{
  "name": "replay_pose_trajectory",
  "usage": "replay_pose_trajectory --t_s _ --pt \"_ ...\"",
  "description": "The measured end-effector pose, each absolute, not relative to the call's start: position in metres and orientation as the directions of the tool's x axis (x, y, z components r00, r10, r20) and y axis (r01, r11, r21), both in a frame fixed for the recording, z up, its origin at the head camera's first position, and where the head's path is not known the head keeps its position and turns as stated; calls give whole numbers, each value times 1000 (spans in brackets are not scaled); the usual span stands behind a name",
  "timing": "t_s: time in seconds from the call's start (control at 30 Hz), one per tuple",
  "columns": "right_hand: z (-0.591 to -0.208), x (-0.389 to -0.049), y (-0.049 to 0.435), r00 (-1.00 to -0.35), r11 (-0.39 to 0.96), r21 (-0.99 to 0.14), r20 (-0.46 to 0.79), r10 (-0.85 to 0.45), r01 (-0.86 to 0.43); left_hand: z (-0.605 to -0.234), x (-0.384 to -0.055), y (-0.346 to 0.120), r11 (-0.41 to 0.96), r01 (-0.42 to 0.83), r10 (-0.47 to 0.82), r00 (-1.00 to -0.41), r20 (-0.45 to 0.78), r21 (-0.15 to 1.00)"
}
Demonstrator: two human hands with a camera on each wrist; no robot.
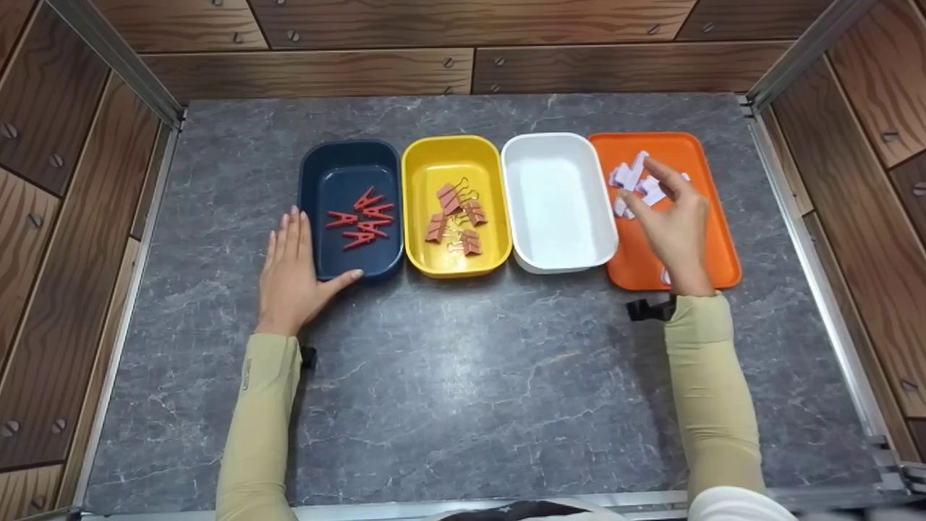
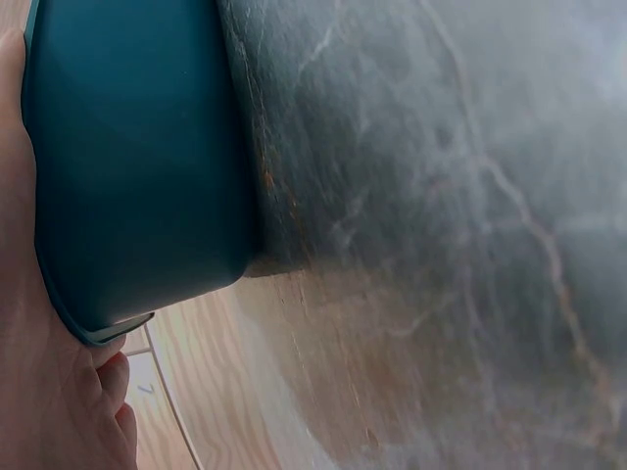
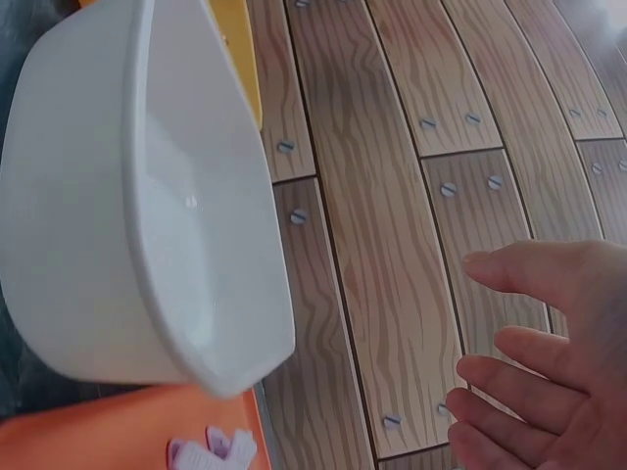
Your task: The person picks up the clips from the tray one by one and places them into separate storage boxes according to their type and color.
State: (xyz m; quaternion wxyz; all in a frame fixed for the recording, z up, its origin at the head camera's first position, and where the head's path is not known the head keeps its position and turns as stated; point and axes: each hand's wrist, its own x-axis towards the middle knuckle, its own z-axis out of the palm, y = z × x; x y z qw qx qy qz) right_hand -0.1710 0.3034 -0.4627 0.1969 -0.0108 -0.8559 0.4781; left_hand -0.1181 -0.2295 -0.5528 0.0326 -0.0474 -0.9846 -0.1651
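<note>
My left hand [image 1: 289, 282] rests against the navy blue bin [image 1: 336, 260], fingers straight along its left wall and thumb over the front rim. Inside that bin lie several red clothespins [image 1: 359, 237]. At the right, my right hand [image 1: 680, 224] hovers over the orange tray [image 1: 628, 257], thumb and forefinger apart. Beneath its fingertips are several small pale lilac pieces [image 1: 622, 176], their kind too small to make out in the head view. In the right wrist view the right hand [image 3: 549, 372] has spread fingers and an empty palm.
A yellow bin [image 1: 427, 257] with several pinkish binder clips [image 1: 449, 200] stands beside the navy one. Between it and the orange tray sits an empty white bin [image 1: 557, 202]. All four containers stand in a row on the grey marbled table [image 1: 448, 391], with wood-patterned walls around.
</note>
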Motion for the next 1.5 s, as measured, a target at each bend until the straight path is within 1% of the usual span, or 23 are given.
replay_pose_trajectory --t_s 0.3,0.53,0.87,0.93,1.17,1.33,1.5 --pt "-465 -169 326 -921 604 -788 314 229 -118 -552 -118 -229 942 102 83 -994 73 320" --pt "-472 -168 339 -949 645 -763 227 217 -35 -553 -118 -229 943 104 84 -994 76 316" --pt "-482 -167 357 -966 682 -731 168 199 13 -553 -119 -230 939 106 84 -993 81 326" --pt "-483 -166 363 -971 695 -719 151 184 20 -553 -119 -230 939 108 85 -993 83 327" --pt "-485 -161 382 -994 732 -679 29 107 59 -553 -119 -230 939 108 87 -993 78 325" --pt "-487 -160 391 -996 733 -674 -57 73 92 -552 -119 -230 939 103 83 -994 76 327" --pt "-492 -162 397 -994 762 -642 -104 24 85 -552 -119 -229 939 100 81 -994 72 330"
